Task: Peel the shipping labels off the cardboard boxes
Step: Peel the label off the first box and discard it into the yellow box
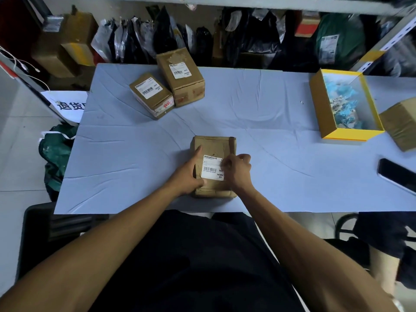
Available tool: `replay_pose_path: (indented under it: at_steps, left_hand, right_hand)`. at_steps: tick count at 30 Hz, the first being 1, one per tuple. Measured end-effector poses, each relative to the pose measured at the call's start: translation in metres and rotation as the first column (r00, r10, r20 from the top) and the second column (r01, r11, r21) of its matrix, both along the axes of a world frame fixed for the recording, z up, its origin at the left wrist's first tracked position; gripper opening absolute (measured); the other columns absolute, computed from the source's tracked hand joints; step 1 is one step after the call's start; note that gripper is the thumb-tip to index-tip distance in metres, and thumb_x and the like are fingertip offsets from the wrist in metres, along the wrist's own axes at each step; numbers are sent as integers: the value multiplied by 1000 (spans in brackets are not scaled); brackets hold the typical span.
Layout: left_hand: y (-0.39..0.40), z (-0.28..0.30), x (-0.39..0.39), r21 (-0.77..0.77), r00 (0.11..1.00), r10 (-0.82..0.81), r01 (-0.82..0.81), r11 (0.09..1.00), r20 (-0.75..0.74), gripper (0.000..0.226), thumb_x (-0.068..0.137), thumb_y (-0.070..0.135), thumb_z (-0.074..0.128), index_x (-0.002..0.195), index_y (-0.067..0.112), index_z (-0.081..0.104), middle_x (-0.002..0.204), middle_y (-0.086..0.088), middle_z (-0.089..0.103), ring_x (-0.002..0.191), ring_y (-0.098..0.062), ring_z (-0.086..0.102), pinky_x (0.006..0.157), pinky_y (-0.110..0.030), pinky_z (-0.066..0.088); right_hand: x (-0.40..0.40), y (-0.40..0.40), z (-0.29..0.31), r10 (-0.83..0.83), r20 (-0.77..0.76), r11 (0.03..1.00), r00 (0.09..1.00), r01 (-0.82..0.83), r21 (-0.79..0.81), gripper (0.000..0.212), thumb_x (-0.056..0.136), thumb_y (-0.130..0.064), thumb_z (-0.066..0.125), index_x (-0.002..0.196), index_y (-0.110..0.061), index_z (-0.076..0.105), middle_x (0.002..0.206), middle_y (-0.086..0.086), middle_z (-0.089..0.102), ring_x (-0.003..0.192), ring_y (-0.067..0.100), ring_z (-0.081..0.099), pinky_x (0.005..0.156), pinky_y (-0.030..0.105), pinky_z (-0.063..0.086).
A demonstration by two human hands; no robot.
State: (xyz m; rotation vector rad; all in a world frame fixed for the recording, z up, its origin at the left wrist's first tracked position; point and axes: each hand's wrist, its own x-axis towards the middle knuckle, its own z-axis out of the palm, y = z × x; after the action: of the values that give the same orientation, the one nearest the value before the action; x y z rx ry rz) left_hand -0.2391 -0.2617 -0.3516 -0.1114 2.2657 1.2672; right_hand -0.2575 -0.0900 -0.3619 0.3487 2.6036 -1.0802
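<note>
- Cardboard, brown and creased: the near box (213, 165) lies flat on the pale blue tablecloth (270, 131), close to the table's front edge and between the person's two hands.
- On the near box's top sits a white shipping label (211, 168) with a barcode and black print, toward the box's front half.
- The left hand (189, 174) clasps the left side of the near box, thumb along the front-left corner and a finger stretched up the top beside the label's left edge.
- The right hand (236, 167) is curled over the label's right edge, fingertips bunched at its upper right corner; whether they have pinched the corner free I cannot tell.
- Beyond the near box, well apart and to its left, two more cardboard boxes stand touching each other: a smaller one (152, 95) and a taller one (181, 76), each with a white label on top.
- Far to the right of the near box, an open yellow-edged carton (324, 109) holds blue and white scraps.
- A dark phone (396, 174) lies to the right of the near box, at the table's edge.
</note>
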Motion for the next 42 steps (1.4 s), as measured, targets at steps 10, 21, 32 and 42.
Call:
replay_pose_path:
  at_steps: [10,21,32,42]
  left_hand:
    - [-1,-1,-1,23,1000,-11,10,1000,21,108,80,7,72,153,47,2,142,0,54,112,-13,57,95,-26,47]
    - [-3,-2,-1,31,999,-22,21,999,34,106,82,6,69,152,49,1,138,4,55,98,-8,62,70,-8,47]
    - [-3,-4,-1,26,999,-10,9,1000,36,107,81,9,70,150,53,2,136,7,56,96,-5,62,77,-15,50]
    - [-4,-7,-1,31,999,-14,13,999,32,107,81,10,71,151,50,2,137,6,55,100,-6,60,82,-14,47]
  right_hand:
    - [28,2,-13,-60,-220,996,974,43,-79,32,97,-14,48,126,-18,62,141,11,38,122,27,49,97,24,40]
    - [2,-9,-2,-248,-151,968,957,241,-65,14,81,-12,61,88,-19,72,114,3,47,108,24,48,83,25,39]
    - [-7,-12,1,-224,-113,973,968,228,26,19,87,-12,52,92,-9,70,120,5,43,111,25,40,77,29,36]
    - [6,-3,1,-234,-171,970,957,216,-114,15,84,-7,59,92,-9,71,119,4,50,101,16,54,87,16,38]
